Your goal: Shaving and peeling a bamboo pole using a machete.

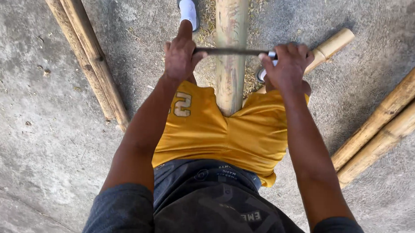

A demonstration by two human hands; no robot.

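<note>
Fingers of the left hand [180,54] are curled tight around the left end of a thin dark blade [231,51], with the forefinger stretched out straight ahead past the grip. Further left on the concrete ground [38,137] lie two bamboo poles [86,50] side by side, well apart from the work. The blade runs level across a thick bamboo pole [229,61] that comes out from between the person's legs, over the yellow shorts [216,131], and stretches away forward; a sandal and white sock [188,8] show just left of it at the top. The blade looks to rest on or just above the pole's top face, though contact cannot be told for sure, and pale shavings lie on the ground at either side. The right hand [288,66] is closed over the blade's other end, fingers wrapped down and thumb tucked under, just in front of another bamboo piece [329,45] angled away to the right. Two more poles [384,133] lie at the right edge. The thick pole looks stiff, hard and fairly heavy, with a smooth rounded skin that could roll or let steel skid, so straddling it makes sense. The blade looks thin, rigid and sharp-edged, best held at its two ends, as both hands do.
</note>
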